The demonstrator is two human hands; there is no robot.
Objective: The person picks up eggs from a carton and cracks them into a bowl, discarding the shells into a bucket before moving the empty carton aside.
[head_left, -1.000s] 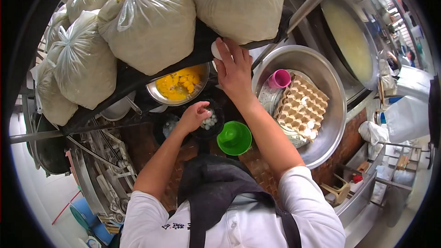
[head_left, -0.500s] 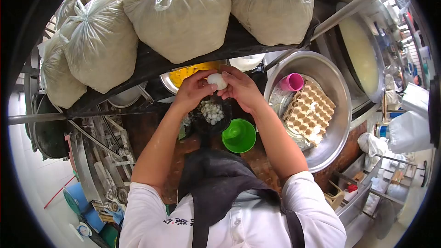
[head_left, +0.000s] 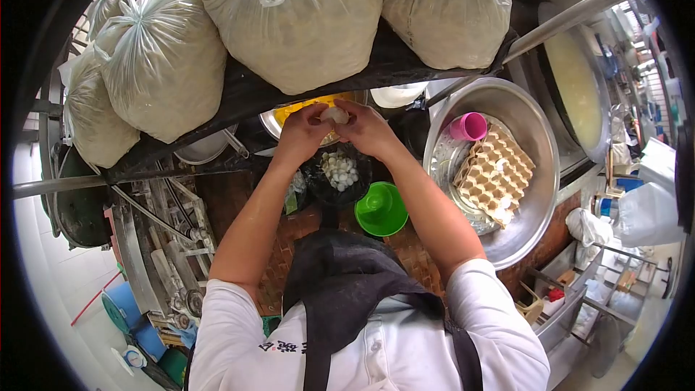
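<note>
A white egg (head_left: 334, 114) is held between the fingertips of both hands. My left hand (head_left: 302, 132) grips it from the left and my right hand (head_left: 364, 129) from the right, with fingers curled round it. Whether the shell is cracked is hard to make out. Behind and below the hands is a metal bowl (head_left: 270, 124) with bright yellow egg yolk (head_left: 288, 110) in it, partly covered by the hands and the shelf. Nearer to me, a black-lined container (head_left: 313, 181) holds a heap of white eggshells (head_left: 339, 170).
A green bucket (head_left: 381, 210) stands right of the shells. The large steel basin (head_left: 539, 224) holds an egg tray (head_left: 496, 174) and a pink cup (head_left: 470, 127). Full plastic bags (head_left: 293, 25) sit on the shelf ahead, edged by a metal rail (head_left: 65, 186).
Both hands have closed further round the egg and shifted slightly left and forward, over the bowl. Less of the egg shows between the fingers. The camera view has shifted slightly.
</note>
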